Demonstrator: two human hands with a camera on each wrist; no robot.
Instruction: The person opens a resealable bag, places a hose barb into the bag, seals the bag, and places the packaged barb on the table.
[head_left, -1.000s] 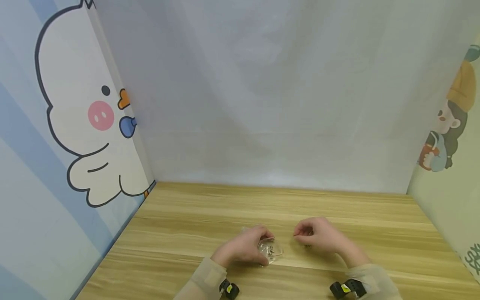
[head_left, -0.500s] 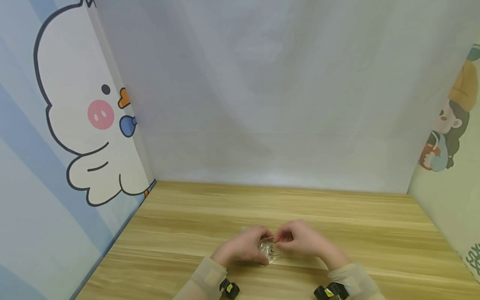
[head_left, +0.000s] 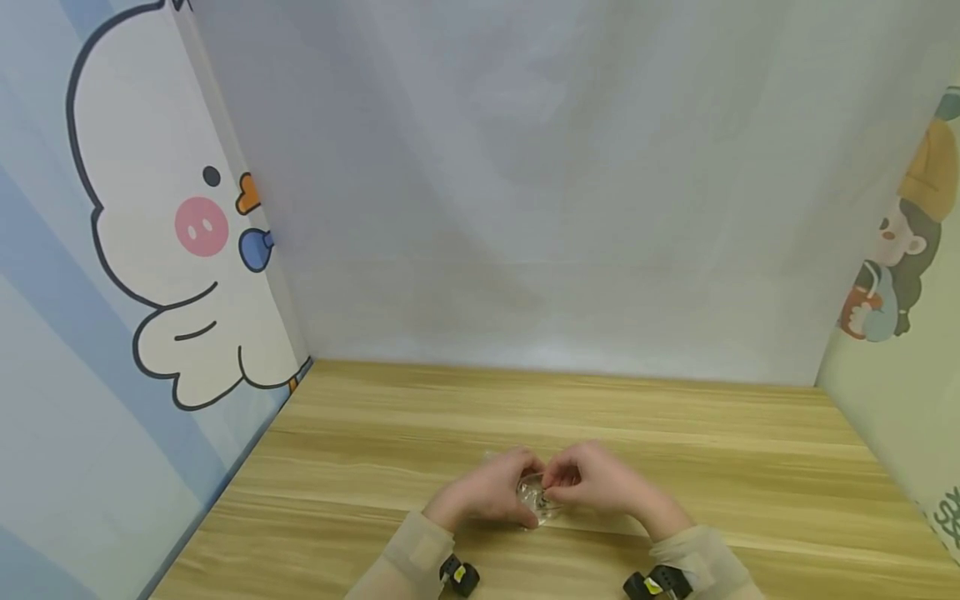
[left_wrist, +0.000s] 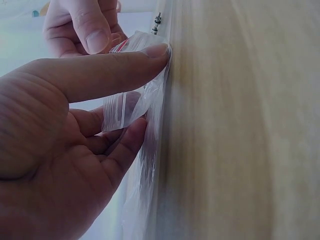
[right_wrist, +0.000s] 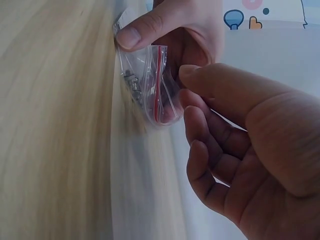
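My left hand [head_left: 491, 492] holds a small clear zip-lock bag [right_wrist: 159, 82] by its sides, thumb toward me, with the red-striped mouth facing right. Several small dark metal pieces [right_wrist: 132, 85] show at the bag's lower side, their exact kind too small to make out. My right hand [head_left: 600, 479] is at the bag's mouth, its thumb and index fingertip brought together right at the plastic edge and its other fingers curled. I cannot tell whether a small piece is between those fingertips. In the left wrist view, a thin linked metal piece [left_wrist: 157, 22] shows beyond the bag, close over the table.
More clear plastic [left_wrist: 140, 200] lies along the wooden table [head_left: 375, 433] under my left hand. A grey-white sheet [head_left: 525, 208] rises behind the table. Printed panels stand on both sides, a white cartoon duck [head_left: 142, 167] on the left one. Each wrist wears a dark camera.
My right hand has moved left from the table to the bag's mouth, then slightly further in. Small dark pieces showed beneath it earlier. The left hand and bag have stayed almost still.
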